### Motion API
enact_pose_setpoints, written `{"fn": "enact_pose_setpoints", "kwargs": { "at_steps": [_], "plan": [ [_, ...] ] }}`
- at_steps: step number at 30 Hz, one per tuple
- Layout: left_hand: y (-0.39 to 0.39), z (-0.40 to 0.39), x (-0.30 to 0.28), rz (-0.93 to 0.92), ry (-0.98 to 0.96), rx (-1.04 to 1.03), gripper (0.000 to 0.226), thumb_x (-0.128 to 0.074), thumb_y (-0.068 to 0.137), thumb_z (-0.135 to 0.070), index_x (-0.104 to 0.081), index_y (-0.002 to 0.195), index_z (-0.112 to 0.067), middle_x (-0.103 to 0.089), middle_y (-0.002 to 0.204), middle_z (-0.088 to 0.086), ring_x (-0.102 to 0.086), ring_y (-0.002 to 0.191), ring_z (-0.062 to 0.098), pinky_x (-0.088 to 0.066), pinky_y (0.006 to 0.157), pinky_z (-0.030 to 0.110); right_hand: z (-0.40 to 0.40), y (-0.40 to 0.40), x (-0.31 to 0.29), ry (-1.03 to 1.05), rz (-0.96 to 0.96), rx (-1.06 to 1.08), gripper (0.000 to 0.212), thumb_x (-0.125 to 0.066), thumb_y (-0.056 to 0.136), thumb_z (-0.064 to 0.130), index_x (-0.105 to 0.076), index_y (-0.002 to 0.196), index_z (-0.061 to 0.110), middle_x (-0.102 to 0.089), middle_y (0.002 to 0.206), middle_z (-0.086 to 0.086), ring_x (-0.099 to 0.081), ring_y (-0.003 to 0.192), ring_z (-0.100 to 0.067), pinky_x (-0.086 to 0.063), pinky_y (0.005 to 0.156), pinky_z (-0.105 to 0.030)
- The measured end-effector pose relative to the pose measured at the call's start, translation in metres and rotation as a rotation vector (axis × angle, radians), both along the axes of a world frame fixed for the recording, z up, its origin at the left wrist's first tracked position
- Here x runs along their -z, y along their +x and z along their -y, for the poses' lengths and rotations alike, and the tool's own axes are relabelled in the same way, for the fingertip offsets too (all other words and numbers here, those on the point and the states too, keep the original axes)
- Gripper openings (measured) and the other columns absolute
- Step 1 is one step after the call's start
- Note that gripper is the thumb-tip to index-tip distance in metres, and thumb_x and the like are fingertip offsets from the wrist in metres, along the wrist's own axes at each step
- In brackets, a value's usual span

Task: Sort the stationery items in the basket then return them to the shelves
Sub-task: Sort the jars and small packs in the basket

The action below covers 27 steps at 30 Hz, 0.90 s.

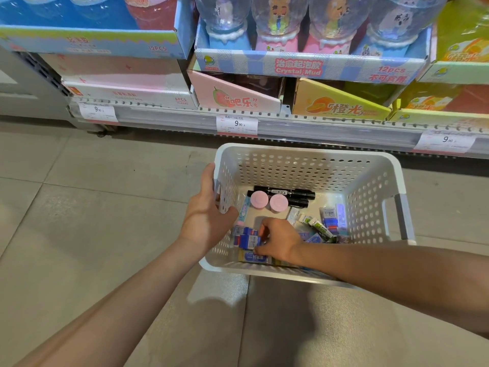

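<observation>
A white perforated basket (304,160) stands on the floor in front of the shelves. My left hand (209,207) grips its left wall, thumb inside and fingers outside. My right hand (277,241) reaches into the basket, and its curled fingers pinch a stack of blue and white erasers (246,238) at the near left. Inside also lie black markers (291,194), two pink round lids (268,201), a pale blue tube (244,207) and several small boxed erasers (330,221) at the right.
A low shelf (264,123) with 9.90 price tags runs behind the basket. It carries a pink carton (238,96), a yellow carton (341,104) and a Crystal Mud display box (299,67). Grey tiled floor (92,194) lies to the left and in front.
</observation>
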<state>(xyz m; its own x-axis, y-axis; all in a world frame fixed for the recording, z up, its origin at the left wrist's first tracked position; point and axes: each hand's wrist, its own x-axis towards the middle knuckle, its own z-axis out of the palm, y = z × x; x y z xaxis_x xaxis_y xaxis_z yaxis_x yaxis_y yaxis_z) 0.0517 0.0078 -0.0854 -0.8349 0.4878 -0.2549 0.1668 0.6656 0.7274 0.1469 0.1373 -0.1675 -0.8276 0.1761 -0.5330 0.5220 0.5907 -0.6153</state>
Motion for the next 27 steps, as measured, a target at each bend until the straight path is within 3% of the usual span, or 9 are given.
{"fn": "enact_pose_setpoints", "kwargs": {
  "at_steps": [3, 7, 11, 14, 18, 20, 24, 27],
  "plan": [
    [0.0, 0.0, 0.0, -0.002, 0.009, -0.001, 0.081, -0.065, 0.086, -0.01, -0.014, 0.147, -0.028, -0.046, 0.086, -0.025, -0.055, 0.074, -0.002, -0.051, 0.061, 0.023, 0.002, -0.004, -0.002, 0.062, 0.009, -0.049, 0.034, -0.075, 0.071, 0.019, -0.042, 0.069, 0.023, -0.051, 0.071, 0.007, -0.051, 0.072, -0.013, -0.037, 0.05, -0.017],
    [0.0, 0.001, 0.0, -0.002, 0.015, -0.004, 0.081, -0.065, 0.085, -0.011, -0.014, 0.146, -0.03, -0.046, 0.087, -0.026, -0.057, 0.074, -0.001, -0.048, 0.056, 0.016, 0.004, -0.006, -0.002, 0.089, 0.009, -0.116, 0.036, -0.074, 0.072, 0.019, -0.038, 0.067, 0.023, -0.05, 0.076, 0.002, -0.051, 0.072, -0.015, -0.033, 0.049, -0.017],
    [0.0, 0.001, 0.0, 0.012, 0.021, -0.013, 0.082, -0.066, 0.083, -0.01, -0.016, 0.145, -0.032, -0.052, 0.088, -0.02, -0.063, 0.075, 0.006, -0.052, 0.056, 0.023, 0.003, -0.003, -0.003, 0.071, -0.007, -0.121, 0.028, -0.073, 0.073, 0.017, -0.046, 0.082, 0.016, -0.058, 0.086, -0.006, -0.051, 0.075, -0.015, -0.04, 0.062, -0.023],
    [0.001, 0.002, -0.001, 0.021, 0.027, -0.015, 0.082, -0.067, 0.082, -0.01, -0.017, 0.143, -0.033, -0.053, 0.088, -0.024, -0.065, 0.077, 0.008, -0.057, 0.059, 0.028, 0.0, -0.001, -0.003, 0.094, 0.002, -0.129, 0.029, -0.074, 0.071, 0.014, -0.051, 0.089, 0.014, -0.059, 0.091, -0.003, -0.053, 0.079, -0.017, -0.042, 0.065, -0.024],
    [0.001, 0.002, -0.001, 0.024, 0.029, -0.014, 0.085, -0.069, 0.082, -0.012, -0.015, 0.144, -0.032, -0.055, 0.095, -0.014, -0.066, 0.08, 0.011, -0.058, 0.063, 0.033, -0.007, -0.001, -0.007, 0.05, 0.014, -0.197, 0.046, -0.072, 0.078, 0.016, -0.058, 0.123, 0.014, -0.057, 0.12, -0.003, -0.057, 0.106, -0.02, -0.042, 0.085, -0.021],
    [0.001, 0.001, -0.002, 0.025, 0.032, -0.013, 0.085, -0.069, 0.082, -0.012, -0.015, 0.145, -0.032, -0.054, 0.098, -0.012, -0.065, 0.08, 0.009, -0.058, 0.062, 0.031, -0.01, 0.0, -0.01, -0.022, 0.007, -0.181, 0.045, -0.068, 0.081, 0.011, -0.058, 0.125, 0.013, -0.055, 0.126, -0.003, -0.054, 0.109, -0.018, -0.037, 0.087, -0.015],
    [0.001, 0.001, -0.003, 0.021, 0.026, -0.017, 0.085, -0.07, 0.081, -0.014, -0.017, 0.144, -0.032, -0.055, 0.093, -0.013, -0.063, 0.077, 0.006, -0.053, 0.058, 0.024, -0.016, 0.001, -0.016, -0.26, 0.041, -0.014, 0.031, -0.065, 0.083, 0.003, -0.058, 0.111, 0.013, -0.058, 0.103, -0.003, -0.053, 0.091, -0.013, -0.042, 0.072, -0.013],
    [0.001, 0.0, -0.004, 0.029, 0.022, -0.018, 0.085, -0.071, 0.08, -0.015, -0.018, 0.144, -0.033, -0.056, 0.099, -0.01, -0.064, 0.082, 0.011, -0.058, 0.067, 0.034, -0.023, 0.001, -0.02, -0.427, 0.062, 0.063, 0.028, -0.065, 0.081, 0.0, -0.057, 0.105, 0.013, -0.058, 0.094, -0.002, -0.055, 0.087, -0.016, -0.047, 0.079, -0.027]
  ]
}}
